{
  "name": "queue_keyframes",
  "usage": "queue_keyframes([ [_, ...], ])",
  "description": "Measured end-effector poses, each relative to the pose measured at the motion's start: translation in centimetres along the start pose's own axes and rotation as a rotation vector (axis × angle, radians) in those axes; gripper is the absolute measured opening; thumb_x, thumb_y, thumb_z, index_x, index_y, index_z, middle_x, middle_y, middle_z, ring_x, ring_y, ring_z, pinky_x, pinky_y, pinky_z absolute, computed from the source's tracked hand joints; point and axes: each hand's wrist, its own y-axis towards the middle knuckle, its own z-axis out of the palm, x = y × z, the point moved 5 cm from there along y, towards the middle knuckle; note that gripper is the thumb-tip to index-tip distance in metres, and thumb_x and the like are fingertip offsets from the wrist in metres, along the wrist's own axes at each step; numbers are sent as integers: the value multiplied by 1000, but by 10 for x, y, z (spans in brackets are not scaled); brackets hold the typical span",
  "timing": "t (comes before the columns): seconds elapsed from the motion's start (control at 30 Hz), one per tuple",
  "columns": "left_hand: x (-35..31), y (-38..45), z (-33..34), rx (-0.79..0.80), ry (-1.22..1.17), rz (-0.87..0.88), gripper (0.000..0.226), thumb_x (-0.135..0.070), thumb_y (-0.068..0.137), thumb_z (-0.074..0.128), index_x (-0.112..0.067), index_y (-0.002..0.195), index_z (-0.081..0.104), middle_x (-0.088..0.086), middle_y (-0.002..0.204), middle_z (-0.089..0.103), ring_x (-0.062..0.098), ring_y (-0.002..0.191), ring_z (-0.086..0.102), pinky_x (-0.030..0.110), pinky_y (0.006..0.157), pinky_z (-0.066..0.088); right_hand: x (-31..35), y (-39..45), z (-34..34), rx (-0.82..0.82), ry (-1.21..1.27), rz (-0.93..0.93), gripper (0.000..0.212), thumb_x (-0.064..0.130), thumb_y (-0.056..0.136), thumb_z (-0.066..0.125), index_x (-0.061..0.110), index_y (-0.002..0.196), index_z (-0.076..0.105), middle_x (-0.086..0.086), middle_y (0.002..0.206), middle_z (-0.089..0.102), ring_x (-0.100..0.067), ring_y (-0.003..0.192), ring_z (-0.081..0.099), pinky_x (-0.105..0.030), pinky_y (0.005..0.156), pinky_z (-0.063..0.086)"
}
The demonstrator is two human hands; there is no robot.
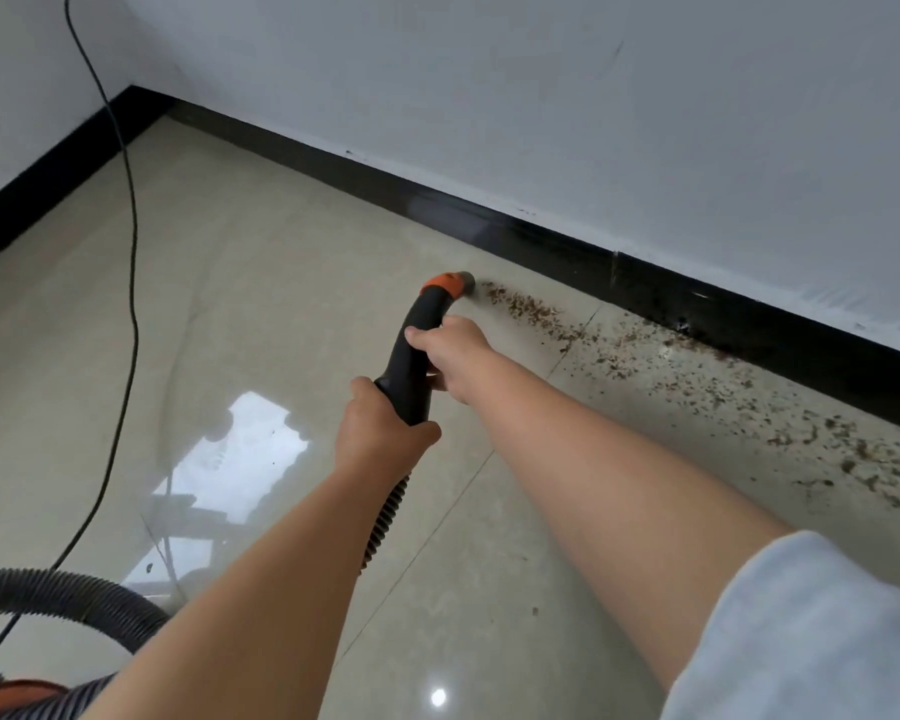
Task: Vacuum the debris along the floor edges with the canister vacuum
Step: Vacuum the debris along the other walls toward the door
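The person stood over a corner of the room, both bare arms stretched down and forward. The left hand (380,433) was wrapped round the lower end of the black vacuum handle (411,356), fingers curled tight about it just where the ribbed hose (385,517) joined on. The right hand (450,350) gripped the same handle higher up, thumb lying across the near side and the fingers curled round the far side. A pale sleeve (811,631) covered the right upper arm.

The handle curved up and away to an orange collar (444,284) with a short grey nozzle tip (467,280) pointing toward the wall. The tip sat right at the near end of the debris (645,356), a band of brown crumbs and flakes scattered over the glossy beige tile floor (261,304). That band ran rightward along the foot of the black baseboard (541,241), growing wider and thinner the farther it went. Whether the tip actually touched the floor, I could not tell.

The hose passed under the left forearm and reappeared as a grey loop at the lower left, beside an orange-topped piece of the canister (17,691) at the frame's edge. A thin black power cord (132,283) trailed down the left wall and across the tiles. Above the baseboard rose a plain white wall (541,96), scuffed in places.
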Motion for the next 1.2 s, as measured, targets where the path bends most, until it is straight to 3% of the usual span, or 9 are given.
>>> queue_keyframes([
  [0.2,-8,13,2,11,-8,10,43,-11,77,65,-12,103,31,-3,79,42,9,62,47,22,47,35,8,12,-9,-21,-37,-31,65,19,92,58,11,147,23,-11,139,46,-31,116,53,-37,81,50],
  [0.3,-10,14,5,5,7,16,43,-11,77,66,-11,102,30,-3,77,41,10,62,47,23,47,36,12,13,-13,-20,-44,-47,66,18,92,57,9,147,22,-12,138,46,-31,116,53,-38,85,52],
  [0.5,1,7,2,-5,23,30,44,-10,76,66,-11,102,30,-2,78,42,10,62,46,24,47,34,6,-1,-7,-18,-64,-28,47,16,92,57,4,134,38,-13,127,53,-30,109,57,-35,75,51],
  [0.63,23,-11,-2,19,51,31,44,-10,76,66,-13,101,30,-2,82,43,9,64,47,24,49,35,-14,-15,1,27,-58,3,36,14,93,56,2,125,43,-14,124,55,-30,109,57,-38,80,54],
  [0.83,51,-36,-3,43,107,25,45,-12,76,67,-13,99,29,5,93,48,19,71,51,25,49,38,-38,-40,11,78,-52,56,43,8,94,53,0,134,38,-16,124,53,-31,107,57,-39,77,54],
  [1.2,36,-42,-2,56,246,103,45,-21,75,68,-13,98,30,-3,74,44,12,60,48,25,48,37,-26,-58,-4,48,-33,59,31,4,94,51,0,124,44,-19,119,54,-35,107,57,-42,73,51],
])
